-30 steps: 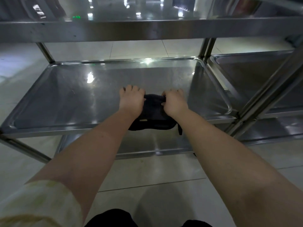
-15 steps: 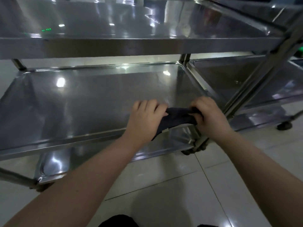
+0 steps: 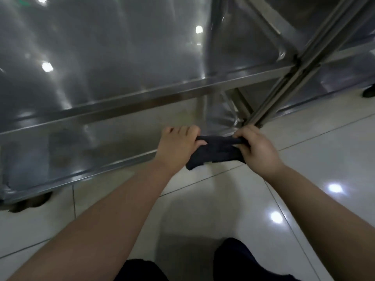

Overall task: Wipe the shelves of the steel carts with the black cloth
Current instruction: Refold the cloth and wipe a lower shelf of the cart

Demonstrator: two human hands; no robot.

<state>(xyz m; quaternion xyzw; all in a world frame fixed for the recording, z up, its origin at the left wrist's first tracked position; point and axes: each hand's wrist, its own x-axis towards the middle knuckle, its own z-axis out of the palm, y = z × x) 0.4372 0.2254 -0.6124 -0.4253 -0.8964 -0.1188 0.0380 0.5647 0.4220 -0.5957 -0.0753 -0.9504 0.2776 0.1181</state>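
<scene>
- Black cloth (image 3: 217, 152), one piece, is bunched and stretched between the two hands. It sits just in front of the near rim of the lowest shelf, close to that shelf's right corner, and I cannot tell whether it touches the steel.
- Two legs in dark trousers (image 3: 233, 258) show at the bottom edge, above the glossy tiled floor (image 3: 203, 209).
- Two bare forearms reach forward and converge, the left coming from the lower left corner and the right from the right edge.
- The left hand (image 3: 176, 148) is seen back up. Its fingers (image 3: 182, 130) are curled over the cloth's left end and the thumb is pressed onto the fabric.
- The right hand (image 3: 257, 151) is also seen back up, with its fingers (image 3: 241, 134) curled tight and pinching the cloth's right end.
- A loose corner of cloth hangs below the left hand.
- The lowest shelf (image 3: 101, 171) lies just beyond the hands, with one dark caster (image 3: 30, 201) under its left corner.
- The shelf above it (image 3: 142, 100) fills the upper left, so the near cart shows two shelves.
- Two upright posts (image 3: 284, 84) run side by side on a slant at right.
- A second cart (image 3: 243, 47) stands beyond them, touching or just beside the first.
- A second dark caster (image 3: 368, 91) sits at the far right edge.
</scene>
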